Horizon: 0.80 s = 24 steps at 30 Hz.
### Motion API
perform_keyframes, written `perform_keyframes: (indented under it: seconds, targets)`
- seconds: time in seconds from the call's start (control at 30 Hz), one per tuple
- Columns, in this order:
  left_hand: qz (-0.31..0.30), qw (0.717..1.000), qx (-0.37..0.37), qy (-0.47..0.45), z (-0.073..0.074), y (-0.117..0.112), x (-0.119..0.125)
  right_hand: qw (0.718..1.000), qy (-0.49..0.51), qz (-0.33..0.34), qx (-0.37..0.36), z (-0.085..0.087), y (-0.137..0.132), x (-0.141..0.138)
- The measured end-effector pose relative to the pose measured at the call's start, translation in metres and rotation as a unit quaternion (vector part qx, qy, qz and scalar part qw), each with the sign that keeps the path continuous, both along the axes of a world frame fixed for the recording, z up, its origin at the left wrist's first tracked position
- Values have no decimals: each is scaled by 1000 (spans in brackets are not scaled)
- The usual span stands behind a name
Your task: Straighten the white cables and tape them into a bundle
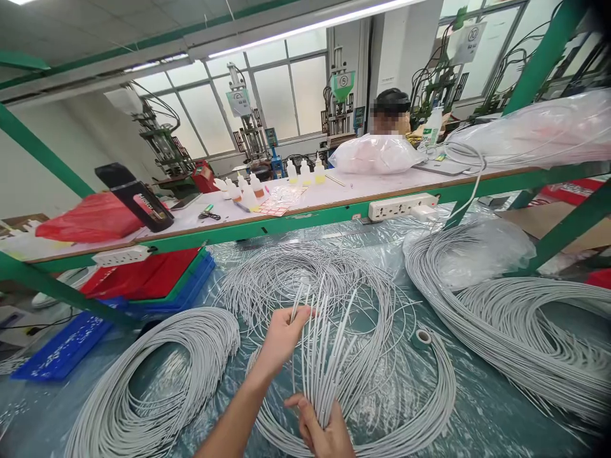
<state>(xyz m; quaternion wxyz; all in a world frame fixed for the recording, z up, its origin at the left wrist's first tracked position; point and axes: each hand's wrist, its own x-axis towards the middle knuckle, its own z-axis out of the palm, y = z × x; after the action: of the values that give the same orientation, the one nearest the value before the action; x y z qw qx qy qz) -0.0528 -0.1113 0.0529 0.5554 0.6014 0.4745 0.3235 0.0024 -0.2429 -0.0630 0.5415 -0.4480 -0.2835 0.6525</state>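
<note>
My right hand (324, 432) is wrapped round a bundle of thin grey-white cables (322, 375), low in the middle of the head view. The cable ends fan out upward from the fist. Above and to the left, my left hand (285, 334) pinches a few of the cable ends between thumb and fingers. Behind both hands lies a loose, tangled coil of the same cable (296, 267). The lower lengths curve round to the right, past a roll of tape (422, 337).
Neat cable coils lie at the left (157, 375) and right (506, 337). Blue trays (67, 343) stand at the left. A raised shelf (305, 207) carries bottles, a black flask (136, 197) and plastic bags. Behind it are a person (390, 111) and several machines.
</note>
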Motion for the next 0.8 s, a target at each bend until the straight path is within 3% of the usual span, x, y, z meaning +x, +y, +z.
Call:
perform_keyframes:
  seconds: [0.13,0.47,0.8]
  targets:
    - [20,999,32,-1,-5,0,2,1000,-10,7,3,5,1,1]
    - [22,1000,5,3,-15,-7,3,1000,10,-13,15,4,4,2]
    - [-23,999,1,31,-11,-6,3,997,68,-33,-33,3,5,-1]
